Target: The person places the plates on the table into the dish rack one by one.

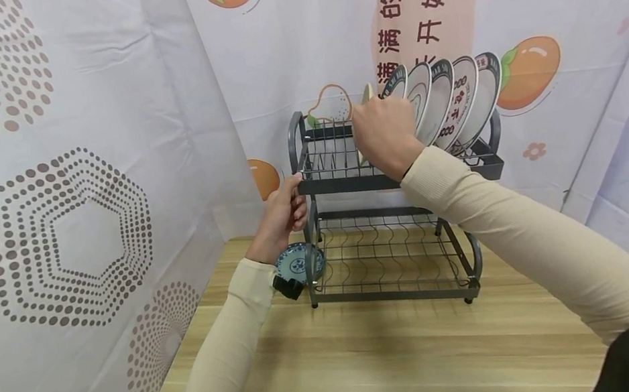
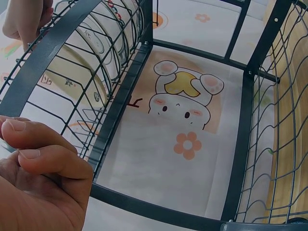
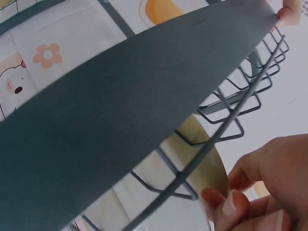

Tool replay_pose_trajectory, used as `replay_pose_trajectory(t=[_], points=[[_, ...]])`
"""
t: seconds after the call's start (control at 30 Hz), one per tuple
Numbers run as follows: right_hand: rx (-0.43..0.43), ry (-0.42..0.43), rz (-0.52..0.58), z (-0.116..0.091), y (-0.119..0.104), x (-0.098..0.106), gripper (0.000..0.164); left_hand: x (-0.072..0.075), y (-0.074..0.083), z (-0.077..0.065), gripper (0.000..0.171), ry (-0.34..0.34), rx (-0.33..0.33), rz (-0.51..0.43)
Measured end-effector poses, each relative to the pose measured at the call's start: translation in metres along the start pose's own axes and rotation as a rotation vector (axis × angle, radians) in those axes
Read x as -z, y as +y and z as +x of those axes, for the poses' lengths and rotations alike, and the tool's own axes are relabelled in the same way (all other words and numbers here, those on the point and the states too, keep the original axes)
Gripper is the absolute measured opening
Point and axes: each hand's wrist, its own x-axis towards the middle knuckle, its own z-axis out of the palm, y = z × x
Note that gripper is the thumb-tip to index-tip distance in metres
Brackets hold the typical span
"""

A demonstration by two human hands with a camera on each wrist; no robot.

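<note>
A dark grey two-tier dish rack (image 1: 343,184) stands on the table. My left hand (image 1: 280,218) grips the front left corner of its upper tier, fingers curled; in the left wrist view that hand (image 2: 45,168) is beside the frame. Over the upper tier, my right hand (image 1: 385,131) holds a pale yellow plate (image 3: 207,156) by its edge. That plate (image 2: 72,72) stands on edge among the wires. To its right, several white plates (image 1: 462,103) with dark patterned rims lean in a row. In the head view my right hand hides most of the yellow plate.
A blue patterned dish (image 1: 297,263) is on the table by the rack's left foot, partly behind the left wrist and the rack. The lower tier (image 1: 384,253) shows bare wavy wires. Printed curtains (image 1: 291,37) hang behind and at both sides of the wooden table (image 1: 387,354).
</note>
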Motion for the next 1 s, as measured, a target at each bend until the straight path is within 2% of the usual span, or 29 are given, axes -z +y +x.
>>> replay_pose_trajectory(t=[0.23,0.47,0.67,1.0], points=[[-0.002,0.065,0.116,-0.014,0.012,0.003,0.037,-0.002,0.000,0.000,0.057,-0.008,-0.001,-0.003],[-0.035,0.067,0.303,-0.029,0.030,0.007,0.043,0.000,0.002,0.001,0.056,-0.005,0.013,-0.004],[-0.022,0.054,0.447,-0.038,0.043,0.008,0.044,0.001,0.003,0.001,0.055,-0.007,0.005,0.010],[-0.016,0.059,0.512,-0.064,0.069,0.000,0.046,-0.001,0.001,-0.001,0.056,-0.010,0.008,-0.013]])
